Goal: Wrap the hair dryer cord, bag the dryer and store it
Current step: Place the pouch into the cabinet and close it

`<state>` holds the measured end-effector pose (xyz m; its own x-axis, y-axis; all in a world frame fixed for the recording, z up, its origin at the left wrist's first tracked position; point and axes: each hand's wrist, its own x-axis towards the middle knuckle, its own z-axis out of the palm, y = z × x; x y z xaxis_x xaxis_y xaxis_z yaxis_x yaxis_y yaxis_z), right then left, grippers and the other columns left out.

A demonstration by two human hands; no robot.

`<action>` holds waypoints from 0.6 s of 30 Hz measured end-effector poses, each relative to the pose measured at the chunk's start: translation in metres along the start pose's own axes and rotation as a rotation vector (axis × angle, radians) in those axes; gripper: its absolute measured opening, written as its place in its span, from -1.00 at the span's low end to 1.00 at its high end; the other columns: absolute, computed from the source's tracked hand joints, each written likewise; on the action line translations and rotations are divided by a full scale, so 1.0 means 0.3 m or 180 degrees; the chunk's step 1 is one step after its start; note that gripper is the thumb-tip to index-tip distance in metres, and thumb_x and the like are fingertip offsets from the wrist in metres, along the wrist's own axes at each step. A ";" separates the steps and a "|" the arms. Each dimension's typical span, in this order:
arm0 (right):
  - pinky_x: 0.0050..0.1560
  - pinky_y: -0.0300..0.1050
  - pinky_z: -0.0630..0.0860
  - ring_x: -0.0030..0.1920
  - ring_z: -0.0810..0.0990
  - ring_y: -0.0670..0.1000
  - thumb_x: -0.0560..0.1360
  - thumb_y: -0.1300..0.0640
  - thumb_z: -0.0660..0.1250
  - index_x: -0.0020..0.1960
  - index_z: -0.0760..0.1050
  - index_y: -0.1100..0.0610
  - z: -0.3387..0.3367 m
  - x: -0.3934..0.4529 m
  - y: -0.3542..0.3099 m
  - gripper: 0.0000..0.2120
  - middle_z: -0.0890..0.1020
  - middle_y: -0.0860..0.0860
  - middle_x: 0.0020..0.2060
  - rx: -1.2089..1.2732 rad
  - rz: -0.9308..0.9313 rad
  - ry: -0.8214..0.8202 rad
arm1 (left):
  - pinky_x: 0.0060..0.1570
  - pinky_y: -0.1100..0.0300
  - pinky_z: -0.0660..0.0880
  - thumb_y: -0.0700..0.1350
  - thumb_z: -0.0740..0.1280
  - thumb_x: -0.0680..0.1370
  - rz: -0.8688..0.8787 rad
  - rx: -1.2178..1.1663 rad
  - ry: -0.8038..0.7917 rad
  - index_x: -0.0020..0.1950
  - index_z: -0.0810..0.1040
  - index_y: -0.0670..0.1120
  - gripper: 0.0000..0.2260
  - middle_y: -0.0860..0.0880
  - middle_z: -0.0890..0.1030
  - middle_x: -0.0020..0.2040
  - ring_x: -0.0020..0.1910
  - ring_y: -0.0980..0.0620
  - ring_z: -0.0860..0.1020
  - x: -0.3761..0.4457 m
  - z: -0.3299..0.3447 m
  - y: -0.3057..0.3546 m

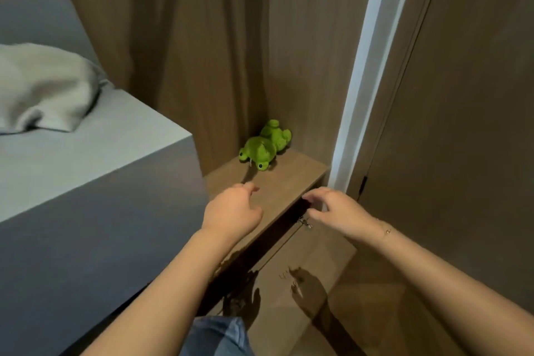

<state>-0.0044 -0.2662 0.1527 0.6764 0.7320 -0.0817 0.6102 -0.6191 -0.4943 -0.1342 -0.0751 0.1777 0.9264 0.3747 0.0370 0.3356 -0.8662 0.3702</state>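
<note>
Neither the hair dryer nor a bag is in view. My left hand point(235, 209) hovers over the top of a low wooden cabinet point(286, 182), fingers loosely curled and holding nothing. My right hand point(335, 208) is at the cabinet's front right corner, fingers spread at the top edge of its door point(303, 266), which hangs slightly ajar by a metal hinge point(304, 222). A dark gap shows between door and cabinet top. Whether the right fingers touch the door edge is unclear.
A green plush frog point(264, 146) lies at the back of the cabinet top, against brown curtains. A grey bed point(95, 165) with a beige blanket point(43, 89) fills the left. A wooden wall panel with a white strip point(364, 66) stands on the right.
</note>
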 end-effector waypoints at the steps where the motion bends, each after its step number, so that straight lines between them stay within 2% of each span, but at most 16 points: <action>1: 0.23 -0.18 0.45 0.24 0.49 -0.08 0.56 0.04 0.26 0.39 0.41 0.05 -0.046 -0.012 -0.050 -0.60 0.50 -0.05 0.29 -0.0071 -0.0115 0.0087 | 0.16 0.06 0.51 -0.03 0.25 0.52 0.0077 0.0004 0.0103 0.41 0.42 0.07 -0.56 0.03 0.52 0.34 0.27 -0.02 0.50 -0.020 -0.052 0.014; 7: 0.24 -0.19 0.44 0.23 0.50 -0.11 0.53 0.00 0.29 0.33 0.47 0.01 -0.269 -0.052 -0.315 -0.62 0.55 -0.08 0.25 -0.0229 -0.0666 0.0637 | 0.06 0.05 0.57 0.01 0.26 0.55 0.0390 -0.0087 0.0831 0.31 0.50 0.09 -0.67 0.07 0.57 0.20 0.10 0.05 0.56 -0.115 -0.366 0.072; 11: 0.25 -0.14 0.46 0.23 0.52 -0.08 0.54 0.03 0.29 0.32 0.49 0.03 -0.361 -0.049 -0.493 -0.64 0.56 -0.08 0.22 -0.0316 -0.0976 0.0783 | 0.06 0.09 0.54 0.01 0.27 0.54 0.0215 0.0096 0.1062 0.28 0.51 0.08 -0.69 0.05 0.58 0.21 0.11 0.04 0.56 -0.167 -0.559 0.006; 18: 0.24 -0.17 0.44 0.22 0.49 -0.12 0.54 0.01 0.28 0.30 0.49 0.00 -0.390 0.029 -0.815 -0.66 0.55 -0.09 0.24 -0.0336 -0.1451 0.0616 | 0.08 0.13 0.51 -0.05 0.29 0.54 -0.0392 -0.0120 0.1545 0.25 0.55 0.04 -0.71 0.05 0.61 0.20 0.11 0.05 0.56 -0.298 -0.819 -0.209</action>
<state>-0.0995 -0.1417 0.3740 0.3894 0.8746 0.2887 0.8929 -0.2815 -0.3514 -0.2800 0.0268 0.3793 0.6909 0.5918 0.4151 0.4228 -0.7966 0.4320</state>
